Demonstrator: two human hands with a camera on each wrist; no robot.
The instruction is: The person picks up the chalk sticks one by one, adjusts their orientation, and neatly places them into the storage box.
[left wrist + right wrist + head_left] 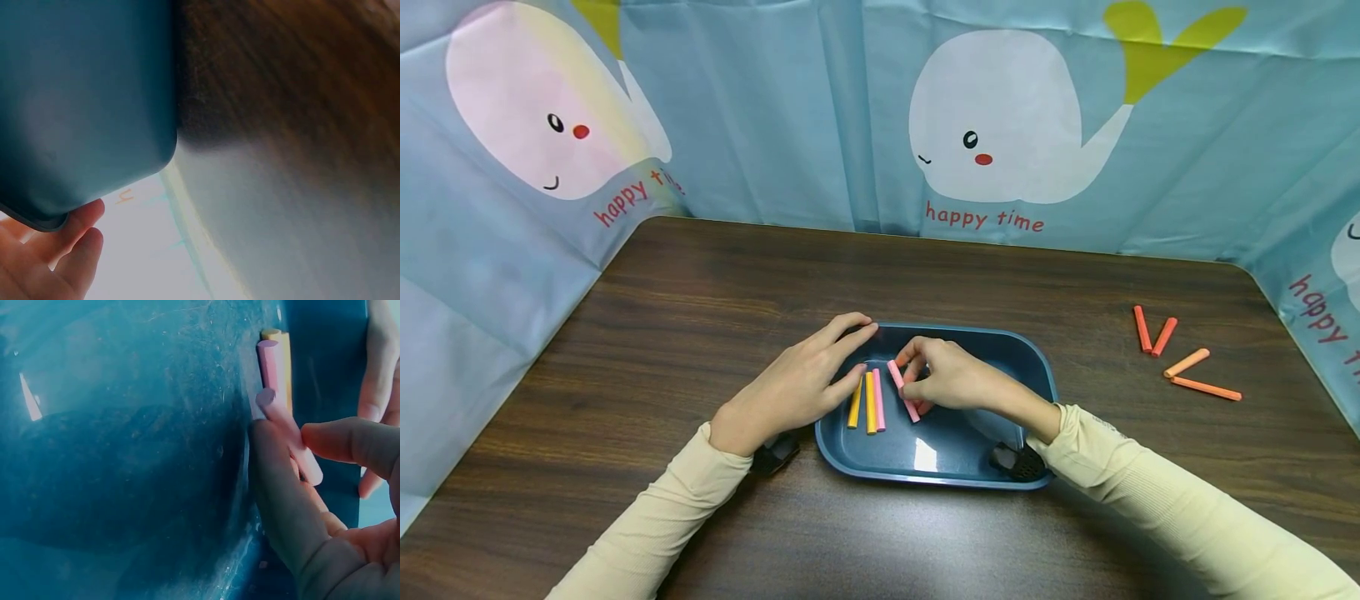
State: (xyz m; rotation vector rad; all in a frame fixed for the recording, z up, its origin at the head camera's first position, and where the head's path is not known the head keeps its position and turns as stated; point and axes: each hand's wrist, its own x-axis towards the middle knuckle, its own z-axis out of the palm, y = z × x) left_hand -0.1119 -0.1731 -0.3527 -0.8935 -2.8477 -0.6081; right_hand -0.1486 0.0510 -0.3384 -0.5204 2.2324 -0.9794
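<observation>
My right hand (951, 372) is over the middle of a dark blue tray (940, 481), with a pink chalk stick (903, 390) pinched between thumb and fingertips. To its left inside the tray lie a second pink chalk stick (878, 400) and two yellow chalk sticks (871, 404). My left hand (797, 375) spans the tray's back left corner, fingers extended along the rim and thumb reaching over the tray's inside. In the left wrist view, its fingertips (87, 215) touch the tray's outer side (94, 94) at a corner. The right wrist view shows the pinched pink stick (290, 437) tilted.
Two red chalk sticks (1142, 329) and two orange chalk sticks (1206, 388) lie on the brown wooden table (700, 275), right of the tray. A light blue curtain (790, 125) with whale prints hangs around the table's back and sides.
</observation>
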